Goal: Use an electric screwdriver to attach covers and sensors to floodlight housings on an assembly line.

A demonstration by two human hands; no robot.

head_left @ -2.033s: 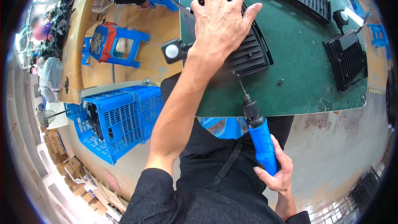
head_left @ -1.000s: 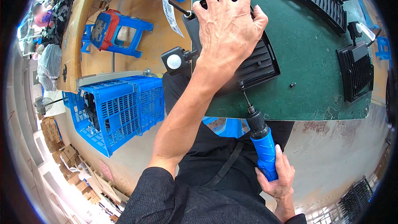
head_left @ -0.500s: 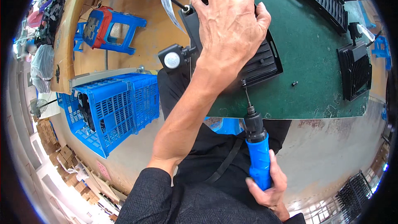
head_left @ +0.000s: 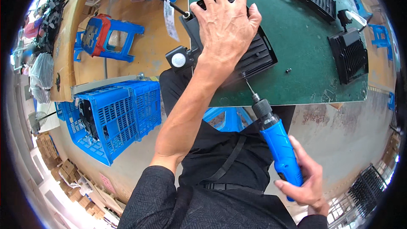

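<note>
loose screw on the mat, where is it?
The small screw lies on the green mat, right of the black finned housing under the left hand.

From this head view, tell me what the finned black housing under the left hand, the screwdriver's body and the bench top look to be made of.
Finned black housing: probably cast metal with matte black coating, going by its rigid ribs; moulded plastic is possible.
Screwdriver: glossy blue plastic body, black ribbed collar, thin bare metal bit.
Bench top: dull green mat, likely rubber or vinyl, scuffed near its edge.

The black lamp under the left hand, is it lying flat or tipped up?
Flat. The black lamp lies on the green table, left hand pressing it down.
</note>
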